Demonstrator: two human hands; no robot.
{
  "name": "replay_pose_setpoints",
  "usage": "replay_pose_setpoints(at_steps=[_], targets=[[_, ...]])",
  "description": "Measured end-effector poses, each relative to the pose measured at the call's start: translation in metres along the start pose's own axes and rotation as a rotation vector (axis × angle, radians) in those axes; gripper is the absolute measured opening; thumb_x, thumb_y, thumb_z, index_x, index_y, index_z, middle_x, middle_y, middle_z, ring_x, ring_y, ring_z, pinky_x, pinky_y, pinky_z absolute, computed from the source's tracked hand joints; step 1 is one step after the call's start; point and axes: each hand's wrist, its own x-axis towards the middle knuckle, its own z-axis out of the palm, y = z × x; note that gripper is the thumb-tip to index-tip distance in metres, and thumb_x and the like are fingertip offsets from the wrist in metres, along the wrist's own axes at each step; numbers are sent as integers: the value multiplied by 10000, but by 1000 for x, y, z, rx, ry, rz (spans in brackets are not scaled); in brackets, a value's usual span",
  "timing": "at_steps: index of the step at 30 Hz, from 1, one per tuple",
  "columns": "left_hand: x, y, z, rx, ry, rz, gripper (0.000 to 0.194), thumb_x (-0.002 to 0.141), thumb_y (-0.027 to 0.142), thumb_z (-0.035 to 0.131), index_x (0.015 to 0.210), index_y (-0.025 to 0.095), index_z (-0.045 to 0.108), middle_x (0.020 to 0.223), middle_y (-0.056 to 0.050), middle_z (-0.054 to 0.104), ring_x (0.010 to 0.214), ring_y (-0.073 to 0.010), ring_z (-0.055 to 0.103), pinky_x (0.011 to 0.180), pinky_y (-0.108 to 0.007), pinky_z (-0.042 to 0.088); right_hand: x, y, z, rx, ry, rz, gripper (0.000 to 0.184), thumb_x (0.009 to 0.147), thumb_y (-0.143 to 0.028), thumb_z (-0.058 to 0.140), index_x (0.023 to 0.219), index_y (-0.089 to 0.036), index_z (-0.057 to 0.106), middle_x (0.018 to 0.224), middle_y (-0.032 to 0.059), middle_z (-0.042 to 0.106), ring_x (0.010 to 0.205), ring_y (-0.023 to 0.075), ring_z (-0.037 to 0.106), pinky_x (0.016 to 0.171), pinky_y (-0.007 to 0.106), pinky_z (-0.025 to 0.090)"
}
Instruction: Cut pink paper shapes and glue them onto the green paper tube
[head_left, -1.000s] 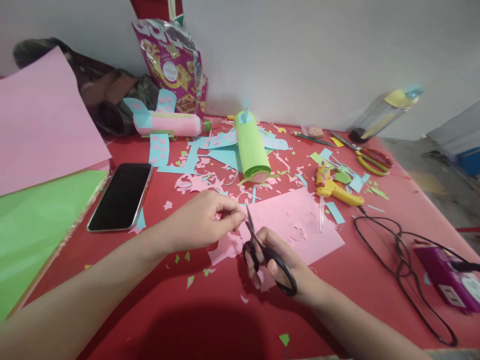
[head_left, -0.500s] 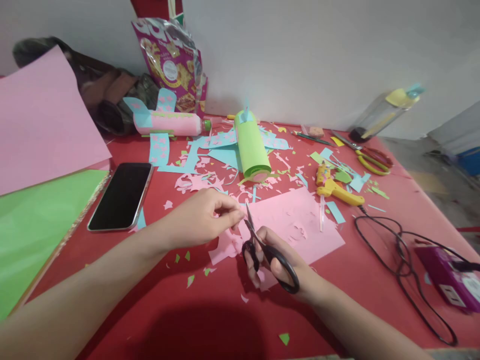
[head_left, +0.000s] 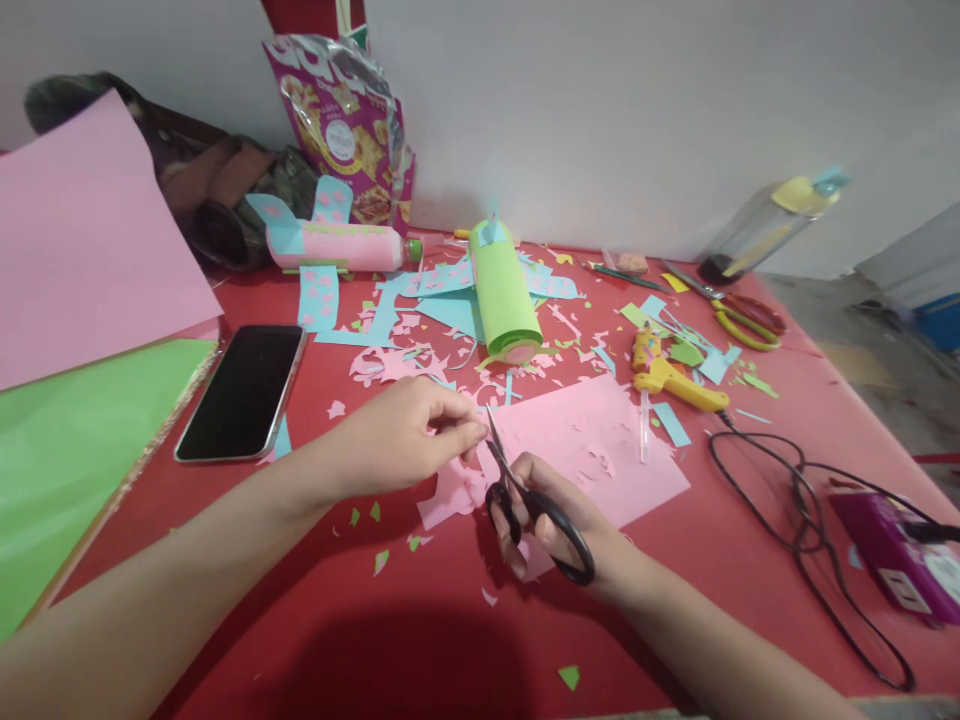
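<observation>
My right hand [head_left: 559,515] grips black-handled scissors [head_left: 564,530], their blades slightly parted and pointing up and left. At the blade tips, my left hand [head_left: 409,435] pinches a small pink paper piece [head_left: 481,420], mostly hidden by the fingers. Beneath both hands lies a pink paper sheet [head_left: 637,470] with small cut pieces on it. Just beyond it, a green paper-covered cylinder [head_left: 506,290] with blue paper wings rests on the red table [head_left: 420,640]. A pink paper-wrapped bottle [head_left: 352,247] with blue fins lies farther back on the left.
Left of my hands are a phone [head_left: 244,392], green sheets [head_left: 90,450] and a pink sheet [head_left: 90,240]. A yellow glue gun [head_left: 679,385], its black cable and a purple power strip [head_left: 892,560] lie right. Behind stand a snack bag [head_left: 341,130] and a clear bottle [head_left: 761,235].
The scissors in my right hand have shifted slightly left, and their blades have moved nearer my left fingertips. My left hand stays almost where it was.
</observation>
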Motion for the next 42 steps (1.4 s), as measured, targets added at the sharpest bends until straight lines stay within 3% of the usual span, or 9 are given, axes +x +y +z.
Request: replay_pose_setpoints(at_steps=[36, 42], targets=[[1, -2, -1, -6, 6, -39, 299, 772, 334, 415, 562, 151, 523, 466, 44, 373, 452, -78, 344, 455, -196, 270, 1, 2, -2, 9, 35, 19, 395, 712, -492, 585, 746, -215, 306, 485, -105, 416, 380, 43, 366, 404, 191, 280], [1, -2, -2, -13, 6, -45, 318, 774, 352, 413, 537, 152, 483, 476, 42, 368, 465, -77, 344, 454, -189, 279, 1, 0, -1, 5, 25, 6, 404, 707, -523, 569, 756, -211, 316, 571, -76, 425, 414, 49, 396, 408, 199, 289]])
